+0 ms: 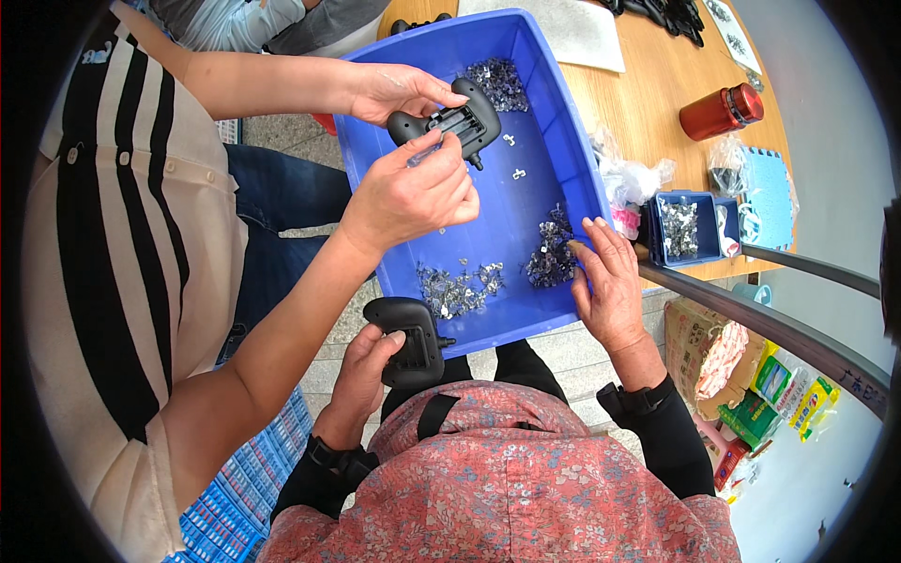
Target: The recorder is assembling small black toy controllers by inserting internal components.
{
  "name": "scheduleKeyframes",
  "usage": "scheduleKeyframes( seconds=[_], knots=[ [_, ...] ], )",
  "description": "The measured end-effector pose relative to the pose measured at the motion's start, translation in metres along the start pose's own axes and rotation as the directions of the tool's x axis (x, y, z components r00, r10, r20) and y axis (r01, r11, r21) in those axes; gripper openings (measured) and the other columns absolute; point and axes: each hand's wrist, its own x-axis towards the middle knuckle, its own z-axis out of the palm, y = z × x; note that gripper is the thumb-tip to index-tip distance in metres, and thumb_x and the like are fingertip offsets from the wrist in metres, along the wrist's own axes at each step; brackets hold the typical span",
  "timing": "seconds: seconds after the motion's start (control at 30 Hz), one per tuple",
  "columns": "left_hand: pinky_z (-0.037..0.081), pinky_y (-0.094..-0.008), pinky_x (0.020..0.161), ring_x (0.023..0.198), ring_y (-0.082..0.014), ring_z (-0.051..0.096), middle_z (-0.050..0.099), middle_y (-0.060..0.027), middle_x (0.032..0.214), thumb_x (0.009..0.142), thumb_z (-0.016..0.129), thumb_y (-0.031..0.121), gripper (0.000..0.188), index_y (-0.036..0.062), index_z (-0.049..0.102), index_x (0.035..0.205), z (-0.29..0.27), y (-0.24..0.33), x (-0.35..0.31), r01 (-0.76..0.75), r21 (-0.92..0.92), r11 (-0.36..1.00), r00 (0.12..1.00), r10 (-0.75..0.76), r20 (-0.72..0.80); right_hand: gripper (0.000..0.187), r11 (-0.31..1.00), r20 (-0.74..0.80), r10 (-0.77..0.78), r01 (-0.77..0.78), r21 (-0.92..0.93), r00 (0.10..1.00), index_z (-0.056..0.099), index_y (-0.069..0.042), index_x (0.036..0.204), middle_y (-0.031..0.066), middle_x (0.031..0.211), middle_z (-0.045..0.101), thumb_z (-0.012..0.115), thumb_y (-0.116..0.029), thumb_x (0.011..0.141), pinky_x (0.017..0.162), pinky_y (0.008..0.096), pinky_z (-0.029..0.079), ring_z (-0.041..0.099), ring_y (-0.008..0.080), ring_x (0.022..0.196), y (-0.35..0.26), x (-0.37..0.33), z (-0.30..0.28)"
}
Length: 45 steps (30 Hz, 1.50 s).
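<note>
My left hand [361,371] is closed around a black game controller [410,342], thumb across its back by a recessed compartment that looks like a battery bay. The controller is just over the near left rim of a blue plastic bin [511,202]. Resting on the bin's near right rim, my right hand [610,286] has its fingers apart, fingertips beside a pile of small shiny metal clips [552,253]. No held piece shows in it. To the left, a co-worker's hands hold a second black controller [469,120] over the bin and work at its uncovered compartment with a thin tool.
More clips lie in the bin's near left [460,289] and far [497,83] corners. On the wooden table stand a red flask [721,111] and a small dark blue tray [663,230] of clips. A metal rail [788,319] runs at the right, above a cardboard box [690,352].
</note>
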Motion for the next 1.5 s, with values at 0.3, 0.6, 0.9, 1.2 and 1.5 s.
scheduleKeyframes(
  seconds=[0.3, 0.6, 0.9, 1.2, 1.5],
  knots=[
    [0.051, -0.0267, 0.086, 0.095, -0.0093, 0.063, 0.067, -0.0038, 0.104, 0.095, 0.058, 0.010, 0.019, 0.0023, 0.062, 0.112, 0.000, -0.006, 0.001, 0.015, -0.006, 1.000, 0.999, -0.015, -0.045, 0.037, 1.000, 0.000, 0.001, -0.001, 0.003, 1.000, 0.065, -0.003, 0.115, 0.0154, 0.140, 0.053, 0.064, -0.003, 0.078, 0.110, 0.0514, 0.035, 0.046, 0.0339, 0.135, 0.000, -0.003, -0.001],
    [0.053, -0.0294, 0.089, 0.100, -0.0131, 0.065, 0.067, -0.0073, 0.111, 0.096, 0.056, 0.012, 0.028, 0.0002, 0.059, 0.122, 0.002, -0.001, -0.001, -0.014, -0.014, 1.000, 1.000, 0.013, -0.021, 0.035, 0.998, -0.007, -0.056, 0.056, -0.021, 0.998, 0.065, -0.009, 0.116, 0.0118, 0.135, 0.057, 0.070, -0.010, 0.082, 0.109, 0.0500, 0.033, 0.048, 0.0305, 0.133, -0.018, 0.010, -0.015],
    [0.053, -0.0328, 0.091, 0.102, -0.0153, 0.065, 0.067, -0.0088, 0.113, 0.097, 0.055, 0.014, 0.032, -0.0002, 0.057, 0.125, 0.000, -0.005, 0.011, 0.010, 0.029, 1.000, 0.999, -0.011, 0.033, 0.024, 0.995, 0.456, -0.100, 0.076, 0.069, 0.885, 0.069, -0.007, 0.106, 0.0146, 0.095, 0.069, 0.069, -0.012, 0.083, 0.082, 0.0447, 0.052, 0.066, 0.0346, 0.093, -0.009, 0.079, 0.043],
    [0.053, -0.0354, 0.093, 0.102, -0.0176, 0.066, 0.066, -0.0095, 0.112, 0.096, 0.054, 0.014, 0.032, -0.0002, 0.057, 0.124, 0.002, -0.003, 0.003, -0.003, 0.010, 1.000, 1.000, 0.003, -0.029, 0.027, 0.987, 0.492, 0.101, -0.149, 0.060, 0.865, 0.069, -0.013, 0.111, 0.0159, 0.104, 0.071, 0.067, -0.021, 0.085, 0.088, 0.0442, 0.054, 0.068, 0.0332, 0.100, -0.003, 0.161, 0.129],
    [0.053, -0.0355, 0.092, 0.101, -0.0179, 0.066, 0.066, -0.0104, 0.112, 0.095, 0.053, 0.013, 0.033, -0.0015, 0.056, 0.125, -0.003, -0.003, 0.001, -0.006, -0.019, 1.000, 1.000, 0.005, -0.017, 0.023, 0.993, 0.414, 0.115, -0.117, -0.019, 0.903, 0.068, -0.010, 0.101, 0.0137, 0.100, 0.070, 0.067, -0.027, 0.085, 0.084, 0.0467, 0.053, 0.067, 0.0335, 0.097, -0.009, 0.158, 0.151]
  ],
)
